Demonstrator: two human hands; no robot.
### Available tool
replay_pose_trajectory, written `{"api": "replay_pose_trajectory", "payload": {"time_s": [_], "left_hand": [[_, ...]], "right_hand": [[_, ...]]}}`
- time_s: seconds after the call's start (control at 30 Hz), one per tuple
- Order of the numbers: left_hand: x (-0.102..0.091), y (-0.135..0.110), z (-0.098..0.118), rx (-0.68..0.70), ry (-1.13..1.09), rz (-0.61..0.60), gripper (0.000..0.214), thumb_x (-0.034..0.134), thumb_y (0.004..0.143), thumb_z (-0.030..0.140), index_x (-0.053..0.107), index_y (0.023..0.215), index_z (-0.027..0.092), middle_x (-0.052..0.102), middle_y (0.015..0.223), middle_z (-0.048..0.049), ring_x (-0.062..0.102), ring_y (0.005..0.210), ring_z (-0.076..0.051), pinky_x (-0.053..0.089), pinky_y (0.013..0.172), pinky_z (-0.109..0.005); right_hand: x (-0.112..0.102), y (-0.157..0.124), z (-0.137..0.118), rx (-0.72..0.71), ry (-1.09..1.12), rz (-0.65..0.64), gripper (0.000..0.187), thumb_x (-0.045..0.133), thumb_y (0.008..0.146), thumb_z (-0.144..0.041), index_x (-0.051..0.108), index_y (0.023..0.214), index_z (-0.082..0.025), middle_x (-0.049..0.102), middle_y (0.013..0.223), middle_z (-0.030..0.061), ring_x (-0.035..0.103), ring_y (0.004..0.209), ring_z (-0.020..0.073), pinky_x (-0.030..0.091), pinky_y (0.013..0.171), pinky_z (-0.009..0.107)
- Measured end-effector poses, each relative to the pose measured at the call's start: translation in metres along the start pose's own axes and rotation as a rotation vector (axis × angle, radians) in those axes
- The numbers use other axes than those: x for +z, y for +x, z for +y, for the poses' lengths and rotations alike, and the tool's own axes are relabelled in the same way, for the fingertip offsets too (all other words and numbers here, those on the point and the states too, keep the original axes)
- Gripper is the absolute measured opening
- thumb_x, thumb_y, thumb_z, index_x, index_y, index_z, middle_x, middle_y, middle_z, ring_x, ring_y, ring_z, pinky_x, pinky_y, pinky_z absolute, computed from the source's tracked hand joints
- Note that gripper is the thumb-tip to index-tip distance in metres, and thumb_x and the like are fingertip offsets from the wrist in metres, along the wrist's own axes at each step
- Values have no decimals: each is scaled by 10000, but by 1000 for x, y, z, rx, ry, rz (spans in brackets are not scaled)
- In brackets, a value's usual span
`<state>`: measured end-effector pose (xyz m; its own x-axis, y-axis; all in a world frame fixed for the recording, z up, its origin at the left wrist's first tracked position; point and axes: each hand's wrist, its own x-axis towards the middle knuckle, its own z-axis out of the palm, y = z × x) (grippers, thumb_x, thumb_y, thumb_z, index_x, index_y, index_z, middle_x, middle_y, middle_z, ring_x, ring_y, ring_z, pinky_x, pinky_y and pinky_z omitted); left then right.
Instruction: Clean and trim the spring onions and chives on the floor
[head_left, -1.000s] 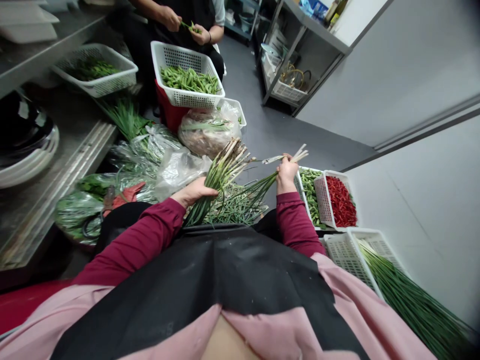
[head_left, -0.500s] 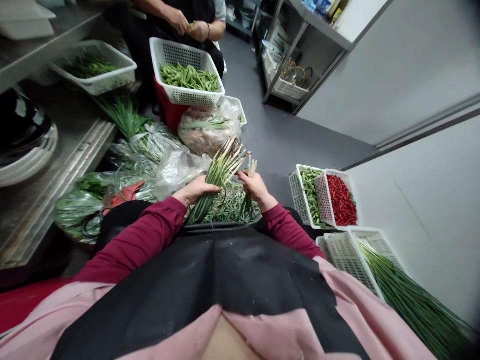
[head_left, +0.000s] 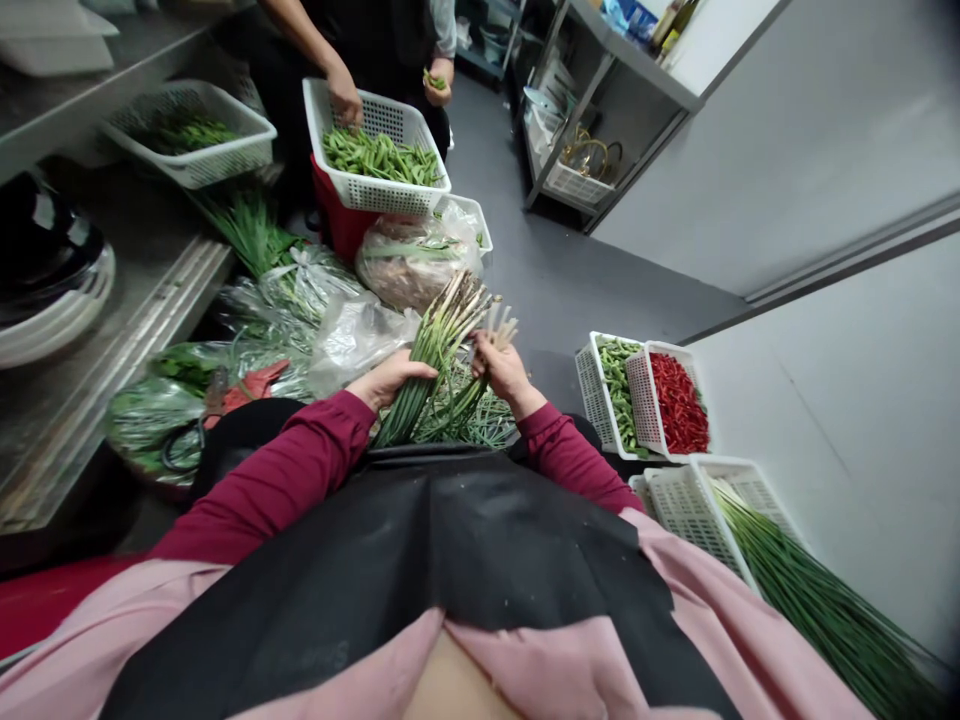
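My left hand (head_left: 395, 379) is closed round a thick bunch of spring onions (head_left: 433, 357). Their pale, soil-stained root ends point up and away, and the green leaves hang toward my apron. Just to the right, my right hand (head_left: 501, 368) grips a smaller bunch of spring onions (head_left: 502, 325), whose white ends look cleaner; its leaves trail down beside the larger bunch. The two bunches almost meet. Beneath both hands lies a heap of loose green trimmings (head_left: 487, 415), partly hidden by the bunches.
A co-worker's hand (head_left: 345, 97) reaches into a white basket of green pods (head_left: 375, 195). Plastic-bagged greens (head_left: 300, 290) lie to the left by a metal shelf (head_left: 150, 310). Baskets of green and red peppers (head_left: 679, 400) and long spring onions (head_left: 810, 580) stand right, along the wall.
My right hand has shifted slightly left, and its bunch now leans against the larger one with more white ends showing. The co-worker's hands have parted, one going into the basket.
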<state>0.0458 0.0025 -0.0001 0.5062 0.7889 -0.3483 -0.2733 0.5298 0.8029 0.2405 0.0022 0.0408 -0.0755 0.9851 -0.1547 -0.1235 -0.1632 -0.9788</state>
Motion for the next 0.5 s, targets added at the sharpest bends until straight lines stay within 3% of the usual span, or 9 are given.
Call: {"api": "replay_pose_trajectory", "payload": {"time_s": [0.1,0.3,0.5], "left_hand": [[2,0,0,-25,-14,-44,373,736,529,207,645,875,102,669,647,-57,630,562,-192,508,551,-300],[2,1,3,111,39,65,330,742,529,196,667,835,96,683,709,-52,604,594,-153,492,599,-273],[7,3,-4,164,70,25,479,797,548,222,657,990,99,695,805,-61,629,694,-176,501,668,-296]], "right_hand": [[7,-5,4,35,-61,-166,372,748,641,-401,598,870,-150,409,498,-91,311,398,47,273,403,207],[3,-3,8,3,-212,19,379,741,637,-463,556,781,-165,411,487,-88,347,438,59,299,434,206],[15,-1,10,-6,-296,107,318,735,642,-423,584,738,-160,522,559,-35,502,593,113,415,553,223]]}}
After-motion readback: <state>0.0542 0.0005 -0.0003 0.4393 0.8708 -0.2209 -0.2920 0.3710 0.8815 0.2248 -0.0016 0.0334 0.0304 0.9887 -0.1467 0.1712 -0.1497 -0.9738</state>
